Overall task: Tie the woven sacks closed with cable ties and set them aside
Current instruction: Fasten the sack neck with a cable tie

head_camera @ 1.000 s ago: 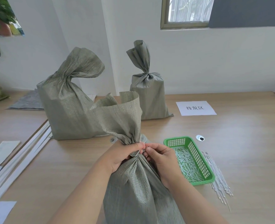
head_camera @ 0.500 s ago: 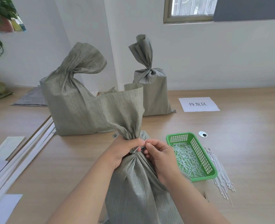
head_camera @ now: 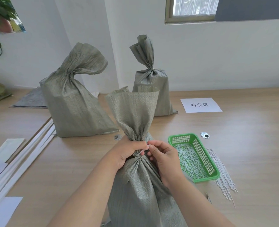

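Observation:
A grey-green woven sack point(head_camera: 140, 190) stands upright right in front of me, its neck gathered. My left hand point(head_camera: 127, 151) squeezes that neck from the left. A white cable tie point(head_camera: 142, 152) circles the neck, and my right hand point(head_camera: 161, 154) pinches its free end between thumb and forefinger. The sack's open top flares above the hands. A tied sack point(head_camera: 152, 89) stands at the back near the wall. A larger sack with a twisted neck point(head_camera: 75, 102) stands to the left of it.
A green plastic basket point(head_camera: 204, 159) of white cable ties sits just right of my right hand, with loose ties point(head_camera: 222, 174) on the table beside it. A white paper label point(head_camera: 201, 104) lies behind. White strips point(head_camera: 21, 158) and papers lie at the left.
The tie's free end now shows between my right fingers, drawn up and to the right. The sack's open top stands straighter. My view has shifted slightly.

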Available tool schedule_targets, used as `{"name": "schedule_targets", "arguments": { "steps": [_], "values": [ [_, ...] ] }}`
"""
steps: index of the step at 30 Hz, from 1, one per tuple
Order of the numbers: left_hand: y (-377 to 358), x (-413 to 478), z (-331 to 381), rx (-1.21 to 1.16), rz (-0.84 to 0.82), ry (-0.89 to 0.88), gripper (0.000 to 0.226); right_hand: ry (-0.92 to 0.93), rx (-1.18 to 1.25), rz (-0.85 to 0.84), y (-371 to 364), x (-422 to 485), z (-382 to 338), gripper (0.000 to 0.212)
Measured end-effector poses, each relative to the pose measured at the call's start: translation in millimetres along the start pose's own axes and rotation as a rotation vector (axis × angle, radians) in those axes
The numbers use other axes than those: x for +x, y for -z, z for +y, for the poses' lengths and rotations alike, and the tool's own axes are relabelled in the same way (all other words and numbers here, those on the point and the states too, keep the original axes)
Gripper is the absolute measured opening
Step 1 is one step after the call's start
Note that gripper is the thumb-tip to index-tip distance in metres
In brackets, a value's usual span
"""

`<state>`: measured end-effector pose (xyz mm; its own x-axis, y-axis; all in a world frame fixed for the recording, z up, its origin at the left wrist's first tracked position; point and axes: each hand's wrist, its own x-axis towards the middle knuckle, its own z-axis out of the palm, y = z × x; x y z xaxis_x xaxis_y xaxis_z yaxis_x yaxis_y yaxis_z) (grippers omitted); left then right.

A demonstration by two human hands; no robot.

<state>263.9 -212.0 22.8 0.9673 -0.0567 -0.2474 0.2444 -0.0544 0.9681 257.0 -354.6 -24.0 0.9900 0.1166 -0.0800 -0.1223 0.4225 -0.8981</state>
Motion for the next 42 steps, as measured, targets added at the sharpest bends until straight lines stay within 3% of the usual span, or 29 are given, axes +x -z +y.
{"name": "schedule_targets", "arguments": {
  "steps": [15, 23, 29, 42],
  "values": [
    [-9.4, 3.3, 1.7, 0.02, 0.008, -0.015, 0.006, 0.066, -0.08, -0.012, 7.0, -1.8, -3.7, 0.014],
    [-6.6, -0.7, 0.5, 0.013, -0.024, -0.023, 0.009, 0.152, -0.347, -0.131, 19.9, 5.4, -16.0, 0.023],
    [-2.9, -0.4, -1.4, 0.069, -0.091, -0.095, 0.038, -0.004, -0.358, -0.234, 30.9, 11.7, -30.0, 0.016],
    [-1.5, 1.0, -6.0, -0.05, -0.06, -0.051, 0.019, -0.124, -0.496, -0.306, 36.3, 6.4, -30.9, 0.016]
  ]
}}
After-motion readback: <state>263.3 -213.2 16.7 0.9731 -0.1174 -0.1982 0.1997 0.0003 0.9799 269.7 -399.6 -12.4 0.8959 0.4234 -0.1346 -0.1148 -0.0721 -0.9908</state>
